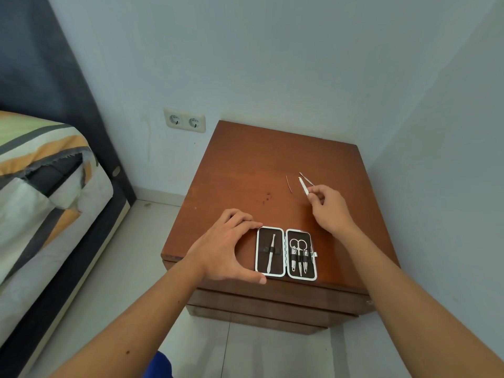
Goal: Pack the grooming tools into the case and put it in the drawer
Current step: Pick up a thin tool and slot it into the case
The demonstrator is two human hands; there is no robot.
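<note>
While my left hand (231,246) spreads open against the left edge of the open case (285,254) on the desk (240,170), my right hand (328,207) pinches a white tool (303,187) beyond the case. Packing is midway; next I judge it needs threading under a strap, with two thin tools (289,183) left beyond.

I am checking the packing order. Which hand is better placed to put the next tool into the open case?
The right hand: it already pinches the white-handled tool above the nightstand. The left hand is braced against the open case, steadying its left edge.
</note>
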